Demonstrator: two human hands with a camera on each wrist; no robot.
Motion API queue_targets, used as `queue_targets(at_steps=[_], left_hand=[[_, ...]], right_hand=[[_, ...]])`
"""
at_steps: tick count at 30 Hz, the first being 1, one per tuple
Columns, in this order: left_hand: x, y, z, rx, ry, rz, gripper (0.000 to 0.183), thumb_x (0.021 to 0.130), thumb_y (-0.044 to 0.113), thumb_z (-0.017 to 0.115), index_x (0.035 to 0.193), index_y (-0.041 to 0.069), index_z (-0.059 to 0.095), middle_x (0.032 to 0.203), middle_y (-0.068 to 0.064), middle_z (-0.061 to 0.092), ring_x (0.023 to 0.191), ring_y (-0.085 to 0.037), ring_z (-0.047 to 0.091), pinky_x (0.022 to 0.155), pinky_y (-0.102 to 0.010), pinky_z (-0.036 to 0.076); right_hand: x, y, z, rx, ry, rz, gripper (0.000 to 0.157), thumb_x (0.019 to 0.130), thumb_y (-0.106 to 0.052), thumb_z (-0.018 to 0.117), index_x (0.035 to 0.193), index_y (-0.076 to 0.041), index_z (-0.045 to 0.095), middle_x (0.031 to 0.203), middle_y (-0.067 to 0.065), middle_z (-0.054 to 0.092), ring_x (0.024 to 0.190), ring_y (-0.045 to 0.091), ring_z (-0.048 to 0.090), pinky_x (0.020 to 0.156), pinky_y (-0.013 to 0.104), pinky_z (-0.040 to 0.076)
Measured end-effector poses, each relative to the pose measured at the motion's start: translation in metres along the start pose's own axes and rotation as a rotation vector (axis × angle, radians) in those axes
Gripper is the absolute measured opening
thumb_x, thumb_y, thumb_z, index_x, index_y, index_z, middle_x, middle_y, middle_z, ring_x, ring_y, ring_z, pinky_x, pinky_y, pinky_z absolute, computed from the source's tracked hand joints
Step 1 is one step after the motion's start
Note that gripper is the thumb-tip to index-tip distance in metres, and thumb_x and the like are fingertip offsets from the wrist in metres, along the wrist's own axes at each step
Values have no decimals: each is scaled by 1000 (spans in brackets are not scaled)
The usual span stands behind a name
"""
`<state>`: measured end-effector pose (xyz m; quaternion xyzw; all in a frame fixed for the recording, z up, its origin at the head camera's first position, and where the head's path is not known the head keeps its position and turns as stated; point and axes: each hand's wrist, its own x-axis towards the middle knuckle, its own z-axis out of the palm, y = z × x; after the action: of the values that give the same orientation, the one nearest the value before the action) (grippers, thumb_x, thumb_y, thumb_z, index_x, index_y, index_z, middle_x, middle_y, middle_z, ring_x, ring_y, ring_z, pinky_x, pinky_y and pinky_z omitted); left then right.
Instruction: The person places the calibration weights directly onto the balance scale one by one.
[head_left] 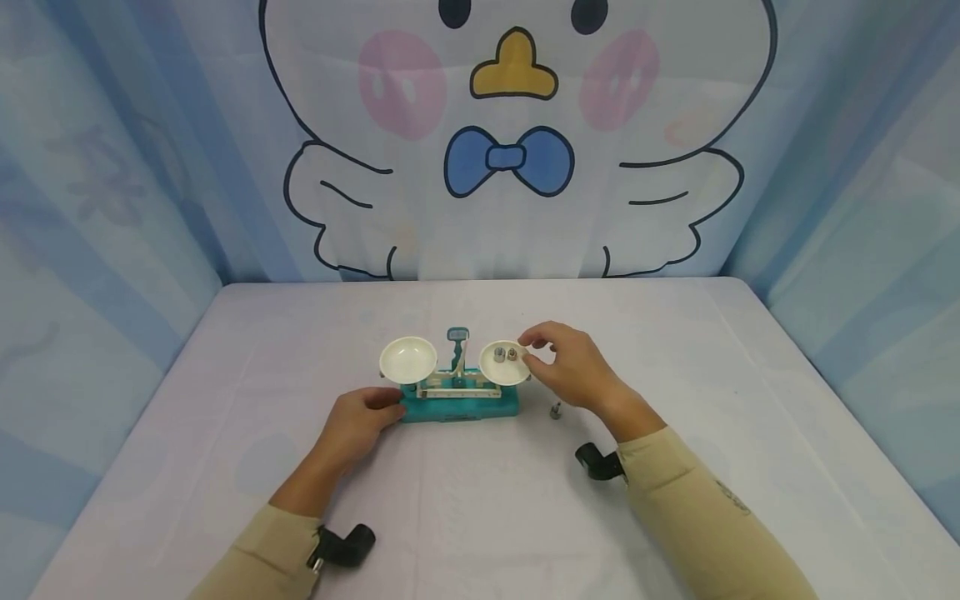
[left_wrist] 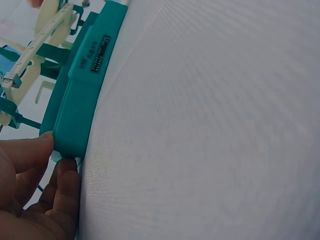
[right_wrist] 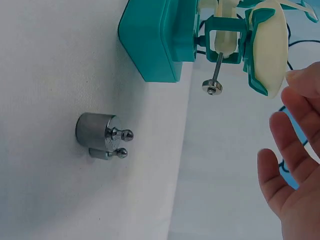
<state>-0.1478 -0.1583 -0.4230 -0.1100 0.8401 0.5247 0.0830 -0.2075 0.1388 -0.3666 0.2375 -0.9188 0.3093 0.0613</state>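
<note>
White cloth covers the surface [head_left: 450,517] across the lower half of the head view; its softness could let things standing on it tilt. At the middle of that frame sits the balance scale [head_left: 459,410]. To its left, the left hand [head_left: 358,423] pinches the end of the teal base in a narrow grip; a hard tug there might slide the base and set the beam swinging. Right of centre, the right hand [head_left: 573,362] has its grip loosely spread, with no weight visible in it; a fingertip appears to touch the right pan [head_left: 504,377], and leaning on that rim would spoil the balance. The left pan [head_left: 408,360], left of centre, would swing too. At the left of the right wrist view stand a large weight [right_wrist: 91,132] and, just beside it, a small weight [right_wrist: 100,153]; a lowered forearm could topple both. Two metal weights [head_left: 499,355] in the right pan could slide if it tips. The adjusting nut [right_wrist: 212,87], upper right of the wrist view, could turn if brushed.
</note>
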Motion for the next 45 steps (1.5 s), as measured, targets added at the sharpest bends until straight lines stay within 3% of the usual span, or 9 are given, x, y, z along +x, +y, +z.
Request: queue_targets(at_steps=[6, 15, 24, 28, 36, 45], left_hand=[[-1, 1, 0, -9, -2, 1, 38, 97, 13, 63, 131, -4, 61, 131, -20, 61, 125, -34, 52, 104, -49, 45], [-1, 1, 0, 0, 1, -6, 39, 97, 14, 63, 131, -4, 61, 132, -21, 61, 127, -34, 51, 104, -50, 44], [0, 1, -2, -2, -1, -2, 39, 97, 15, 63, 131, -3, 61, 132, -20, 61, 126, -34, 51, 105, -50, 44], [0, 1, -3, -1, 2, -9, 39, 97, 15, 63, 131, -3, 61, 132, -20, 61, 126, -34, 51, 105, -50, 43], [0, 1, -2, -4, 7, -12, 38, 97, 15, 63, 131, -3, 61, 131, -20, 61, 126, -34, 52, 105, -50, 44], [0, -1, -1, 5, 1, 9, 38, 97, 14, 63, 130, -4, 61, 129, -20, 62, 124, -34, 53, 104, -50, 44]], right_hand=[[-9, 9, -4, 34, -1, 4, 26, 92, -10, 71, 117, -4, 67, 111, 8, 68, 104, 26, 62, 91, 45, 53], [-21, 17, -7, 40, -16, 77, 31, 91, -13, 74, 119, -4, 66, 113, 8, 68, 103, 24, 62, 90, 43, 53], [-31, 27, -8, 42, -141, 206, 34, 90, -15, 74, 121, -5, 66, 109, 8, 68, 94, 25, 60, 84, 42, 54], [-33, 32, -5, 22, -213, 235, 31, 90, -16, 73, 119, -8, 67, 111, 6, 68, 100, 25, 60, 89, 44, 52], [-34, 37, -1, -41, -291, 200, 22, 89, -13, 74, 110, -11, 70, 115, 6, 67, 116, 32, 57, 102, 53, 44], [-35, 39, 1, -40, -361, 183, 21, 88, -8, 73, 109, -10, 72, 111, 3, 69, 115, 31, 57, 102, 53, 43]])
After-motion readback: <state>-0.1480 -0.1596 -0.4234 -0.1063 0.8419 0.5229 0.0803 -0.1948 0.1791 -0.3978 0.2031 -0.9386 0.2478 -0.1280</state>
